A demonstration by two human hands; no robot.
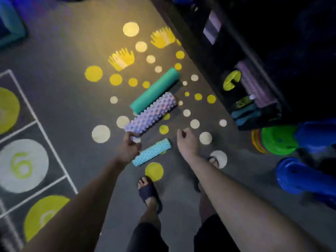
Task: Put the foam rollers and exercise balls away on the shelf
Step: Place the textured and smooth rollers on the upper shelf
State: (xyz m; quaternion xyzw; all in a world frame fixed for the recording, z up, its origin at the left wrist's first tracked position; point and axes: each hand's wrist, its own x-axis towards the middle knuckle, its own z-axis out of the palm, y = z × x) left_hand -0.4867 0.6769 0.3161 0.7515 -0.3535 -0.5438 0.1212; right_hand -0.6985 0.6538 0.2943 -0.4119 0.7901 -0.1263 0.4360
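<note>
Your left grip [130,145] is clamped on the near end of the purple knobbly roller [151,113], fingers curled round it, though it's a bit blurry right at the contact. Your right grip [187,140] hangs over the floor just to the right, fingers loosely curled, holding nothing.

The purple knobbly roller lies on a slant on the grey floor [72,99], its far end pointing toward the shelf [203,57]. Right alongside it, touching or near enough, is a smooth teal roller [155,90] on the same slant, a little further from you. Nearer you is a shorter pale blue roller [151,152], knobbly too, between your two arms and apart from the purple one. All three sit among the yellow and white dots on the floor.

The shelf is dark, off to the upper right. In it you can make out purple ribbed rollers [254,82] and a yellow-green disc [231,80]; the rest is too dark to tell. Past its near end there's a stack of green discs [278,140] and some blue plastic shapes [298,177]. Far left is a hopscotch grid [23,166] with a 6 in one circle. One foot in a dark sandal [149,195] shows at the bottom.
</note>
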